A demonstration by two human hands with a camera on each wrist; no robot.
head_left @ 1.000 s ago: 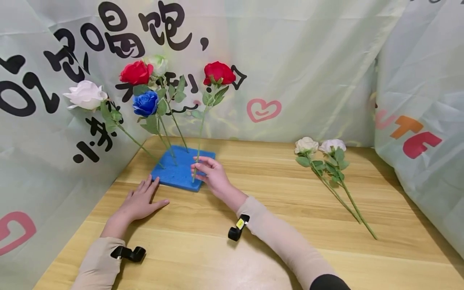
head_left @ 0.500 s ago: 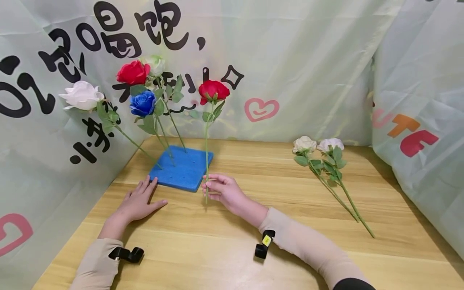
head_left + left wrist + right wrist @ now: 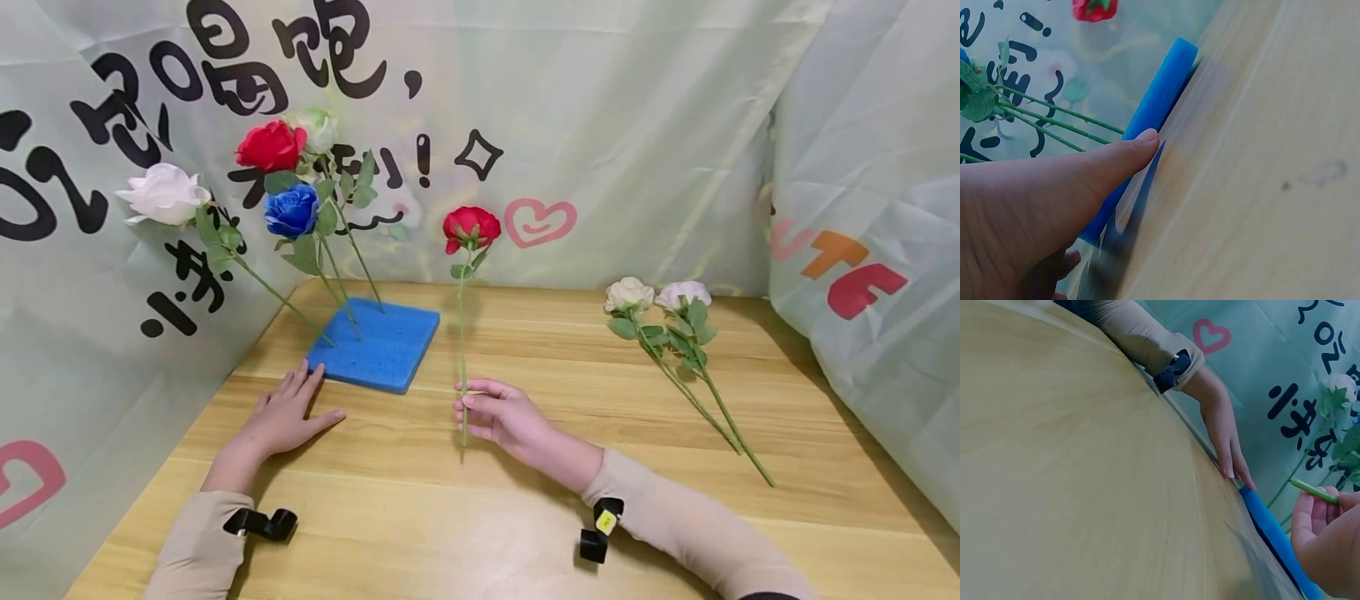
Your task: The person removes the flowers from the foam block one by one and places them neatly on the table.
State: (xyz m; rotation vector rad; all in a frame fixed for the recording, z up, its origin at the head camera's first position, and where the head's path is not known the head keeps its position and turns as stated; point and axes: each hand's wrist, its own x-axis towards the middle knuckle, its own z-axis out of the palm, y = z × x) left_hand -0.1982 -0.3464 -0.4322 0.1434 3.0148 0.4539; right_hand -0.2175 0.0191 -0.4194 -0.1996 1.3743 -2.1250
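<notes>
My right hand [image 3: 517, 421] pinches the lower stem of a red rose [image 3: 471, 227], held upright to the right of a blue foam block [image 3: 390, 350]. In the right wrist view the cut end of the green stem [image 3: 1315, 490] pokes out past the fingers. My left hand [image 3: 281, 421] lies flat with fingers spread, fingertips touching the block's near left corner. Stuck in the foam stand a white rose [image 3: 167, 196], another red rose [image 3: 270, 146], a blue rose [image 3: 292, 210] and a pale green-white rose [image 3: 321, 129].
Two loose roses, one cream [image 3: 630, 295] and one pale lilac [image 3: 682, 296], lie on the wooden table [image 3: 555, 350] at the right, stems crossing toward the front. Printed cloth [image 3: 637, 150] hangs behind and along both sides.
My right hand has drawn the red rose away from over the foam block, moving right and toward me; the bloom sits lower. My left hand stays at the block's corner.
</notes>
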